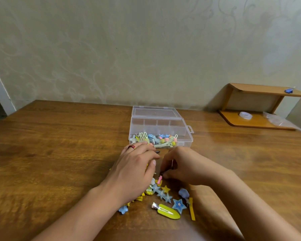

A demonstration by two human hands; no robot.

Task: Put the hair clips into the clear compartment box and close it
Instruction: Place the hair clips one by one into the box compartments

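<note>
The clear compartment box (188,132) stands open on the table, its lid (155,112) folded back toward the wall. Several pastel hair clips (156,140) fill its long front compartment. A loose pile of hair clips (167,197) lies close to me: blue stars, a yellow star, a yellow-green snap clip (169,211). My left hand (135,169), with a red ring, lies over the pile's left part, and a dark clip tip pokes out beyond its fingers. My right hand (179,164) curls down on the pile's far edge and pinches a small pink clip (159,179).
The wooden table (59,145) stretches wide to the left and right. A small wooden shelf (261,108) stands at the back right with a tape roll (245,115), a plastic bag (276,120) and a blue binder clip (289,90). A patterned wall is behind.
</note>
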